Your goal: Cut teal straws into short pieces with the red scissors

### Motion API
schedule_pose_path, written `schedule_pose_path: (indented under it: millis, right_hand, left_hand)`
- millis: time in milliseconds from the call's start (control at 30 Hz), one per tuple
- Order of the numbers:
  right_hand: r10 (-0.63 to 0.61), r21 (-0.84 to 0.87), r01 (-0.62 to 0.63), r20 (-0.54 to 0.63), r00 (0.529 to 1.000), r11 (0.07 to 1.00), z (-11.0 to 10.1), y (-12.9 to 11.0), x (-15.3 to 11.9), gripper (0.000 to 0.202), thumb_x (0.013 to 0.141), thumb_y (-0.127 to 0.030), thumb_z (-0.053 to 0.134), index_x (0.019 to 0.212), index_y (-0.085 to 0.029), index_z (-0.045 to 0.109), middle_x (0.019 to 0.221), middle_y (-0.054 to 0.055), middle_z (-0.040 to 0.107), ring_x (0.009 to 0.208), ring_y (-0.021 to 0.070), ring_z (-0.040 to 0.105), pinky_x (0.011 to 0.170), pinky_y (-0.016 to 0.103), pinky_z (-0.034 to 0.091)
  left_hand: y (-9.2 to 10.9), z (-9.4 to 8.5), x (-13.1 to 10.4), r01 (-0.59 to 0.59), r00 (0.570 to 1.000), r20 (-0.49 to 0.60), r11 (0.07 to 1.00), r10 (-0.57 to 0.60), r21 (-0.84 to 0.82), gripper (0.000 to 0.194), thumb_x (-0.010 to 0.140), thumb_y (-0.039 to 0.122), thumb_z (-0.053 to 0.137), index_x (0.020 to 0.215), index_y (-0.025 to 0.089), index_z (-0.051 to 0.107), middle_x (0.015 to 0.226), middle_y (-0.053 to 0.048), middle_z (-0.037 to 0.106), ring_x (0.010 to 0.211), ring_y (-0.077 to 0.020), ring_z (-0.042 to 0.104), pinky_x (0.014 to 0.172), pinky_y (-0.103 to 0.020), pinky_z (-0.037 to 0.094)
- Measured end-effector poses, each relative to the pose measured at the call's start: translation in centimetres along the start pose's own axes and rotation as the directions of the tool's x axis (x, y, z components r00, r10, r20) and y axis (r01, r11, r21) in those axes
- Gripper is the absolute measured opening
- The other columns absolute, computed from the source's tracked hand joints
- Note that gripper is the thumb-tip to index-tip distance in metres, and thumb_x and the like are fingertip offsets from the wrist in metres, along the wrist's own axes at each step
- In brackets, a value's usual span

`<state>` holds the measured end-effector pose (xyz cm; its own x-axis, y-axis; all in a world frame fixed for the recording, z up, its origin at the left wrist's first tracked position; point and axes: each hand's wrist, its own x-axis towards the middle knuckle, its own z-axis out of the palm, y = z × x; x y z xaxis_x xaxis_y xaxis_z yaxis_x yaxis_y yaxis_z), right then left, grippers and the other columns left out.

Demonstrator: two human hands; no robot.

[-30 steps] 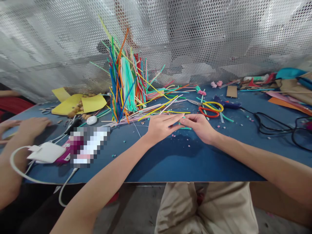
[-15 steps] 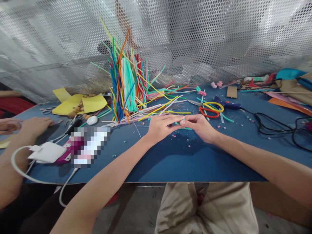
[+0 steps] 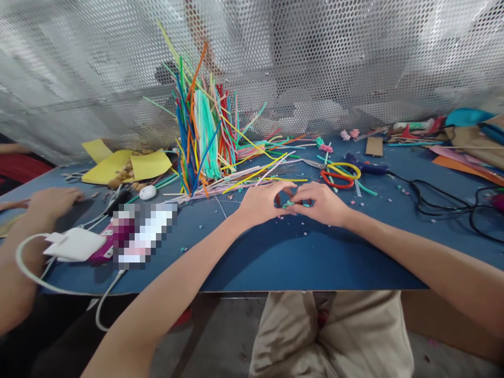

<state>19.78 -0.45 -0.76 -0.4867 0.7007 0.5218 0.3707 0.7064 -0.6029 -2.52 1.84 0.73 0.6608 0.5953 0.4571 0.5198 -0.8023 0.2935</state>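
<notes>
A small teal piece of pipe cleaner [image 3: 290,203] is held low over the table between my two hands. My right hand [image 3: 325,203] pinches it between thumb and fingertips. My left hand [image 3: 258,202] curves around its other end, index finger raised and arched, with the thumb low against the piece; its other fingers are partly hidden. Just beyond my right hand lie scissors [image 3: 339,182] with red and yellow handles. Tiny pink and teal clippings [image 3: 304,233] are scattered around my hands.
A tall bundle of coloured pipe cleaners [image 3: 207,136] stands behind my left hand. A blue glue gun [image 3: 368,167] trails a black cable [image 3: 429,202] at right. A phone [image 3: 147,233], white charger [image 3: 76,244] and a co-worker's hand [image 3: 55,202] are at left. A perforated metal screen [image 3: 315,63] rises behind.
My left index finger has lifted away from the piece, opening a gap between my hands. The teal piece now shows more between my fingertips.
</notes>
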Motion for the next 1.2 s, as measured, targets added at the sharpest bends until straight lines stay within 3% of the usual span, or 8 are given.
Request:
schedule_pose_path:
  millis: [100, 233, 333, 433, 600, 967, 1200]
  right_hand:
    - [0.189, 0.184, -0.170, -0.089, 0.978, 0.968, 0.1, -0.5, 0.1, 0.028, 0.090, -0.044, 0.071, 0.076, -0.020, 0.077, 0.073, 0.002, 0.065, 0.066, 0.0140, 0.048, 0.066, 0.033, 0.038]
    - [0.412, 0.580, -0.298, -0.072, 0.908, 0.758, 0.4, -0.8, 0.2, 0.034, 0.079, -0.053, 0.081, 0.078, -0.020, 0.078, 0.075, 0.000, 0.063, 0.069, 0.0132, 0.044, 0.068, 0.032, 0.036]
    - [0.481, 0.713, -0.311, -0.043, 0.875, 0.628, 0.7, -0.9, 0.3, 0.033, 0.077, -0.053, 0.083, 0.079, -0.020, 0.078, 0.071, -0.002, 0.057, 0.068, 0.0123, 0.037, 0.066, 0.031, 0.032]
    - [0.503, 0.754, -0.314, -0.026, 0.864, 0.578, 1.1, -1.2, 0.3, 0.034, 0.077, -0.052, 0.083, 0.074, -0.020, 0.074, 0.068, -0.003, 0.049, 0.067, 0.0124, 0.033, 0.065, 0.031, 0.030]
    - [0.486, 0.755, -0.312, -0.010, 0.874, 0.577, 1.3, -1.4, 0.2, 0.034, 0.079, -0.049, 0.082, 0.069, -0.019, 0.071, 0.068, -0.003, 0.049, 0.068, 0.0121, 0.034, 0.066, 0.030, 0.031]
    - [0.447, 0.674, -0.321, -0.015, 0.894, 0.666, 0.6, -1.0, 0.2, 0.031, 0.074, -0.049, 0.085, 0.078, -0.019, 0.079, 0.078, 0.000, 0.068, 0.073, 0.0131, 0.051, 0.074, 0.031, 0.042]
    - [0.363, 0.547, -0.310, 0.011, 0.932, 0.778, 0.0, -0.9, 0.0, 0.033, 0.078, -0.053, 0.082, 0.076, -0.019, 0.079, 0.073, 0.001, 0.066, 0.069, 0.0134, 0.049, 0.069, 0.031, 0.040]
  left_hand:
    - [0.1, 0.0, -0.1, -0.031, 0.990, -0.137, 0.998, 0.025, -0.049, 0.054, 0.085, 0.055, 0.078, 0.127, 0.024, 0.066, 0.107, -0.001, 0.079, 0.069, -0.0106, 0.070, 0.070, -0.024, 0.055]
    - [0.4, 0.1, -0.1, -0.132, 0.937, -0.329, 0.991, 0.120, -0.014, 0.044, 0.091, 0.048, 0.074, 0.128, 0.024, 0.069, 0.111, -0.004, 0.079, 0.068, -0.0100, 0.070, 0.070, -0.024, 0.058]
    - [0.5, 0.3, -0.1, -0.186, 0.884, -0.429, 0.982, 0.184, 0.038, 0.035, 0.094, 0.041, 0.073, 0.125, 0.025, 0.073, 0.116, -0.006, 0.079, 0.067, -0.0099, 0.071, 0.072, -0.025, 0.060]
    - [0.4, 0.7, -0.2, -0.230, 0.868, -0.435, 0.970, 0.239, 0.074, 0.046, 0.090, 0.041, 0.077, 0.132, 0.025, 0.070, 0.121, -0.006, 0.077, 0.072, -0.0121, 0.074, 0.071, -0.026, 0.062]
    - [0.0, 0.8, -0.2, -0.250, 0.857, -0.424, 0.955, 0.294, 0.158, 0.041, 0.092, 0.036, 0.076, 0.131, 0.026, 0.071, 0.118, -0.004, 0.078, 0.096, -0.0199, 0.078, 0.079, -0.029, 0.065]
    - [-0.2, 0.4, -0.1, -0.294, 0.877, -0.364, 0.949, 0.315, 0.113, 0.043, 0.091, 0.038, 0.077, 0.131, 0.025, 0.071, 0.117, -0.005, 0.079, 0.100, -0.0182, 0.078, 0.086, -0.028, 0.064]
    - [-0.6, 0.5, 0.0, -0.319, 0.869, -0.345, 0.935, 0.355, 0.158, 0.041, 0.092, 0.040, 0.075, 0.129, 0.023, 0.071, 0.116, -0.004, 0.079, 0.100, -0.0187, 0.078, 0.087, -0.030, 0.064]
